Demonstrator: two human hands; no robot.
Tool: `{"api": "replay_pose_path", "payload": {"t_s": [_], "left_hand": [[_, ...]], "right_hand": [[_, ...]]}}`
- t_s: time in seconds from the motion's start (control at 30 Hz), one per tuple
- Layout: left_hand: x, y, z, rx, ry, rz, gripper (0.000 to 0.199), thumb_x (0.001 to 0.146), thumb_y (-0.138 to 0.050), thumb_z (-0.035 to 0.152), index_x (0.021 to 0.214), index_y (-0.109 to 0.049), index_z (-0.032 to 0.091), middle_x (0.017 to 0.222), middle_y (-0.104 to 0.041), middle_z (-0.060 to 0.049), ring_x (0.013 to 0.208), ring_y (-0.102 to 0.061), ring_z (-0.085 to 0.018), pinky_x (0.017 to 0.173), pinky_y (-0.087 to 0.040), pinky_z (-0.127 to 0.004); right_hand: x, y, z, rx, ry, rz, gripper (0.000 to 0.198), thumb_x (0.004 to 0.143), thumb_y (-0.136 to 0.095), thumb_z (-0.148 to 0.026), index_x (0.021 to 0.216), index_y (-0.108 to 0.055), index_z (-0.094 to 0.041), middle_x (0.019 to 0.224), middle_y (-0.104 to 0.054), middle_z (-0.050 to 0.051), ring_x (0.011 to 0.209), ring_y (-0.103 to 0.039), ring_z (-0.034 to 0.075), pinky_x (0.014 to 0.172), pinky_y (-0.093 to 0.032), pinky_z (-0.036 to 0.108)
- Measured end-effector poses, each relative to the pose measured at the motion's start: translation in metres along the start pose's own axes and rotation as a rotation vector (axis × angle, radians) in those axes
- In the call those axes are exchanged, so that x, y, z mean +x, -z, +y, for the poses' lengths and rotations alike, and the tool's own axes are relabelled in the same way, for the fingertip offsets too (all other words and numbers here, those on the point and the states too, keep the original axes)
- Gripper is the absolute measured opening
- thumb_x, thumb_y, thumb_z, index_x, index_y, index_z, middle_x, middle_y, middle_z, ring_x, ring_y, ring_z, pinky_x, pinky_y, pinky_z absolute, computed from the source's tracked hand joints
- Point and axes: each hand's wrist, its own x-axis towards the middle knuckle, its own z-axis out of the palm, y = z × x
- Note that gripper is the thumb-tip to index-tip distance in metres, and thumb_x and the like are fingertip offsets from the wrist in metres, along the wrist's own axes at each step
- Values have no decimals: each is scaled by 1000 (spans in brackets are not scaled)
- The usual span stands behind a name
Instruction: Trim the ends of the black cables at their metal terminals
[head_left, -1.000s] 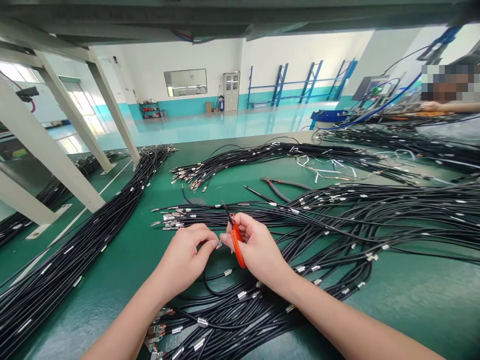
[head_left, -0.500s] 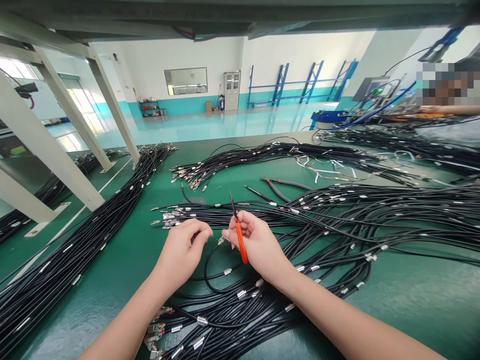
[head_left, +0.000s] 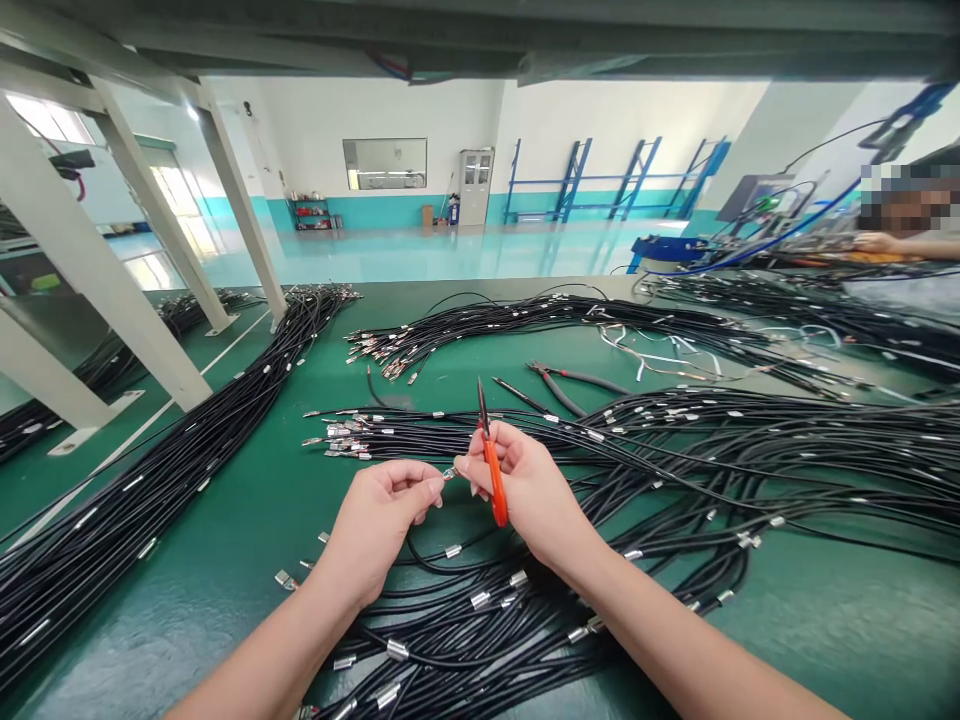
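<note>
My left hand (head_left: 394, 515) is closed, thumb and fingers pinching the end of a black cable whose loop drops below the hand. A small metal connector (head_left: 450, 473) shows between my two hands, and the fingertips of my right hand (head_left: 525, 485) touch its other side. In that right hand lies a pair of scissors (head_left: 495, 480) with orange-red handles, dark pointed blades together and aimed up and away from me. Under my hands spreads a bundle of black cables (head_left: 450, 625) with silver sleeves. Just beyond is another bundle (head_left: 405, 437) with metal-tipped ends.
Cutting pliers (head_left: 559, 385) with dark handles and a thin black pen-like tool (head_left: 517, 393) lie past my right hand. More cable bundles lie at the left (head_left: 202, 440) and at the back (head_left: 525, 315). White frame posts (head_left: 142, 320) stand at left. A co-worker's hand (head_left: 877, 243) shows far right.
My left hand has moved right and now meets the connector by my right fingertips. The scissors remain in my right hand. The view has shifted slightly.
</note>
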Motion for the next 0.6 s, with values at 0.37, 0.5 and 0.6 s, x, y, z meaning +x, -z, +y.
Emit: {"api": "replay_pose_path", "payload": {"t_s": [0.37,0.5,0.6], "left_hand": [[1,0,-2,-37,115,-41,19,64,-66,30,66,-62,12,56,-49,2,51,-33,-7,49,-24,-22],[1,1,-2,-84,112,-67,17,63,-67,28,65,-62,12,56,-49,2,51,-33,-7,50,-23,-22],[2,1,-2,-86,95,-68,16,63,-67,27,69,-64,12,58,-51,1,52,-34,-7,50,-23,-22]], "right_hand": [[8,10,0,-179,-33,-162,27,63,-68,-31,66,-44,-18,58,-47,-6,48,-43,7,47,-33,21],[7,10,-2,-141,-69,-158,29,62,-68,-32,68,-44,-18,56,-46,-7,47,-43,7,45,-32,20],[7,9,-2,-117,-80,-137,28,63,-68,-33,69,-44,-18,56,-46,-6,48,-43,7,43,-31,19]]}}
